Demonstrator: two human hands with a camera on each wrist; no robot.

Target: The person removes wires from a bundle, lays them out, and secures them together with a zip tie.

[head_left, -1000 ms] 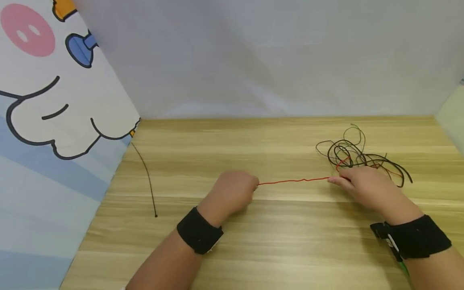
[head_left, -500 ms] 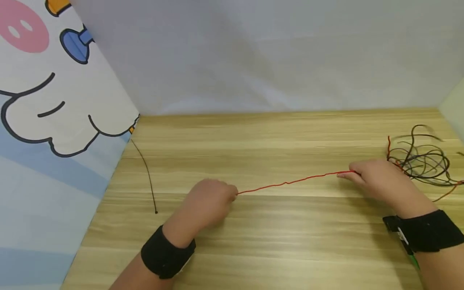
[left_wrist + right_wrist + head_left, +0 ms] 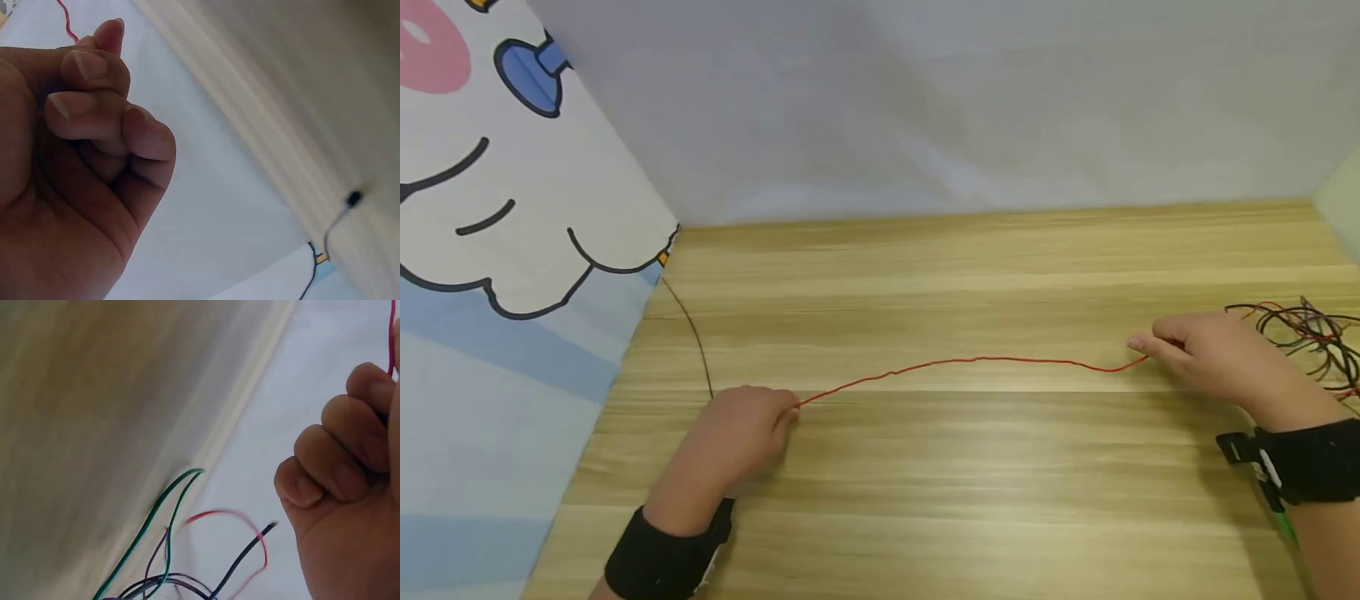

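A thin red wire (image 3: 977, 359) spans the two hands in the head view, bowing slightly between them above the wooden table. My left hand (image 3: 741, 433) pinches its left end between thumb and index finger; the left wrist view shows the other fingers curled, with the red wire (image 3: 69, 24) rising from the fingertips. Farther right, my right hand (image 3: 1217, 358) holds the same wire, its fingers curled in the right wrist view. Beyond the right hand hangs or lies a tangle of wires (image 3: 1311, 333) in black, red and green, partly cut off by the frame edge.
A thin dark wire (image 3: 694, 329) lies at the table's left, its near end hidden behind the left hand. A cartoon-printed panel (image 3: 527, 275) borders the left side. A pale backdrop (image 3: 962, 125) stands behind the wooden tabletop (image 3: 962, 492).
The hands have moved apart, the left going left and the right going right. More red wire shows between them, now slack rather than straight. The tangle has shifted right along with the right hand.
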